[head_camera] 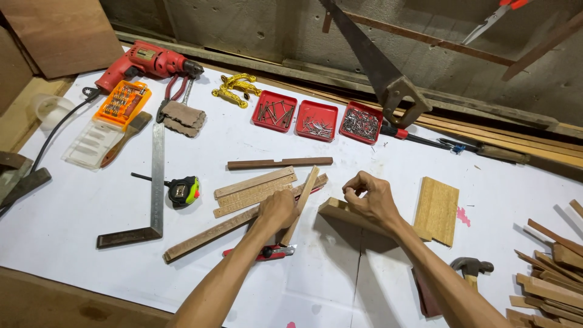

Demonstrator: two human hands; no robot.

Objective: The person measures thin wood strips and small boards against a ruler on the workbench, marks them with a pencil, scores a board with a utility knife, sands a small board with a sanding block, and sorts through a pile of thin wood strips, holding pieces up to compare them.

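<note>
The left hand [278, 209] gripped a thin wooden slat [302, 203] at mid-length above the desk [79, 206]. The right hand [371, 197] pinched the top edge of a wooden block [340, 212]. Both pieces appeared light and stiff, best held along their edges.

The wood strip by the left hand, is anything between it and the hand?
Nothing visible. The left hand is closed right on the slanted wood strip. The right hand rests on a wooden block beside it.
</note>
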